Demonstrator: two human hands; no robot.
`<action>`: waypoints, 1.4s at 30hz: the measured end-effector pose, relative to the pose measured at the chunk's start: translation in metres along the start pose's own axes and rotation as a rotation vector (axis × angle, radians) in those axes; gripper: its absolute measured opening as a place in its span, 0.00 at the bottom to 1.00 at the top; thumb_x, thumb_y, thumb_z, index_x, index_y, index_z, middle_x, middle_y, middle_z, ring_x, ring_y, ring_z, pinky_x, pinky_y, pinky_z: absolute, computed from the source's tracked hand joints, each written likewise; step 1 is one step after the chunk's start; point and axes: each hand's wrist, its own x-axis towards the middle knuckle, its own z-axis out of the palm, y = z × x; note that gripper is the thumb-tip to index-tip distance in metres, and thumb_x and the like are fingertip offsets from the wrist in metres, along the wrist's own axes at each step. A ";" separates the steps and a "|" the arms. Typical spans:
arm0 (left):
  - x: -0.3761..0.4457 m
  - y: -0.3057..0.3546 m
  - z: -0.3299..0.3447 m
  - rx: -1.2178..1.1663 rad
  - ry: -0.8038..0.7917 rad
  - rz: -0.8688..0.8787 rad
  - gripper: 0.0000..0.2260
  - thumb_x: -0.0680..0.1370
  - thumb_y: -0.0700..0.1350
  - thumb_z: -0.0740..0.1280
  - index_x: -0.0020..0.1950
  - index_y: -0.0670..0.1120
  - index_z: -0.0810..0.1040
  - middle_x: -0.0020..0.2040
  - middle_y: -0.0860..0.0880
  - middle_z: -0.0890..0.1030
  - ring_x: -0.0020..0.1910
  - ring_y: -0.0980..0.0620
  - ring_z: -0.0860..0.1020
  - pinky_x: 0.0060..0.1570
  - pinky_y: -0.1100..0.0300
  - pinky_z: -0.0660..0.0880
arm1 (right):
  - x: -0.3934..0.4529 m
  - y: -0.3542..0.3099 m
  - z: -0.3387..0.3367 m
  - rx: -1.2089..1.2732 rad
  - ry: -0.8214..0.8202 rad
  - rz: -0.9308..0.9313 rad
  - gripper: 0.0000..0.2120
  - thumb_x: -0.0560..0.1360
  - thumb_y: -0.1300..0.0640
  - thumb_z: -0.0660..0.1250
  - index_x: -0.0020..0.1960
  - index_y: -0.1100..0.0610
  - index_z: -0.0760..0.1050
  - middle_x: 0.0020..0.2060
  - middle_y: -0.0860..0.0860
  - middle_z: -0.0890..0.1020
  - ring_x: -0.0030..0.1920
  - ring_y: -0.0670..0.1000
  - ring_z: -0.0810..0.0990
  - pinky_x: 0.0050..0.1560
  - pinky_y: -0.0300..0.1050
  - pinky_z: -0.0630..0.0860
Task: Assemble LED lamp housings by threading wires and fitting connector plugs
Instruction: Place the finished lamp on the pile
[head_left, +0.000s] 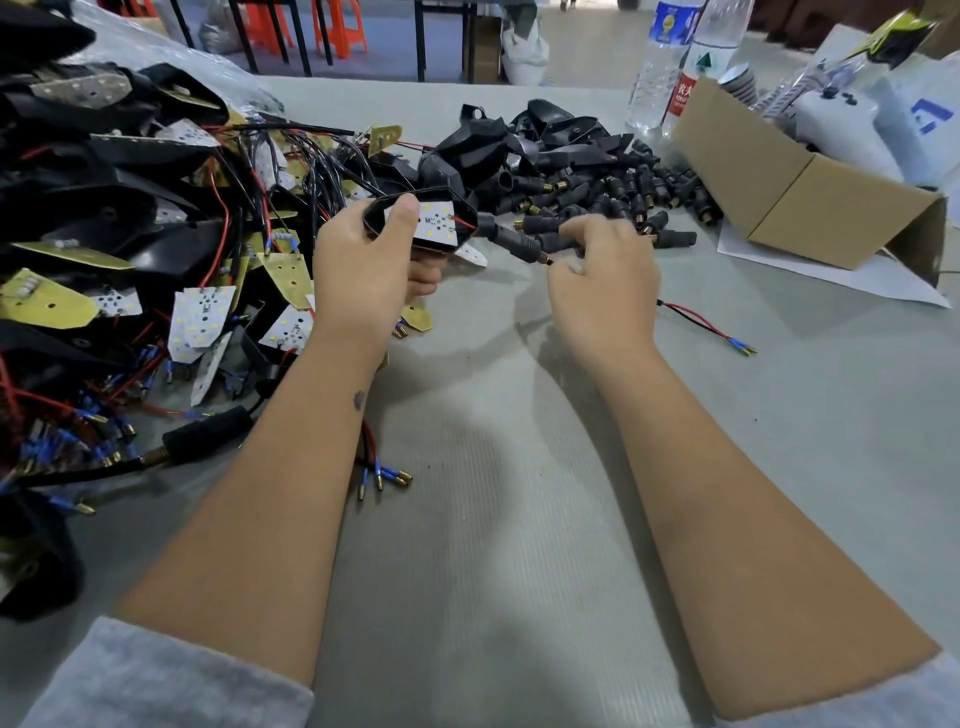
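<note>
now connector plug (511, 240) slanting down-right

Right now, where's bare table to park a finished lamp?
Free: the grey table between and ahead of both forearms, and right of the right hand, below the cardboard box; only a loose red-black wire lies there. Crowded: LED board pile at left, connector plug heap behind the hands.

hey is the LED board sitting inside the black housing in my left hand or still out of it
Inside. The white LED board lies within the rim of the black housing that the left hand grips, thumb pressing on it, its red wire running toward the stem.
</note>
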 end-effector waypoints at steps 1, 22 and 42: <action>0.001 0.001 -0.001 -0.016 0.004 -0.009 0.10 0.82 0.46 0.62 0.44 0.45 0.77 0.30 0.49 0.83 0.24 0.54 0.77 0.27 0.63 0.77 | 0.001 0.002 0.001 -0.038 -0.053 0.010 0.14 0.77 0.58 0.60 0.59 0.51 0.77 0.55 0.49 0.79 0.59 0.54 0.73 0.60 0.50 0.68; 0.016 0.003 -0.015 -0.486 0.204 -0.293 0.21 0.82 0.55 0.59 0.73 0.48 0.65 0.68 0.42 0.73 0.49 0.43 0.84 0.43 0.50 0.82 | -0.019 -0.009 0.008 -0.013 -0.155 -0.305 0.09 0.79 0.46 0.60 0.54 0.46 0.78 0.32 0.45 0.74 0.35 0.48 0.72 0.36 0.45 0.66; 0.015 0.115 -0.127 -0.010 0.106 -0.167 0.14 0.83 0.50 0.58 0.43 0.45 0.75 0.28 0.48 0.80 0.21 0.52 0.72 0.26 0.61 0.69 | -0.087 -0.188 -0.001 0.528 -0.523 -0.361 0.17 0.77 0.53 0.64 0.33 0.59 0.66 0.25 0.51 0.71 0.30 0.49 0.70 0.35 0.48 0.69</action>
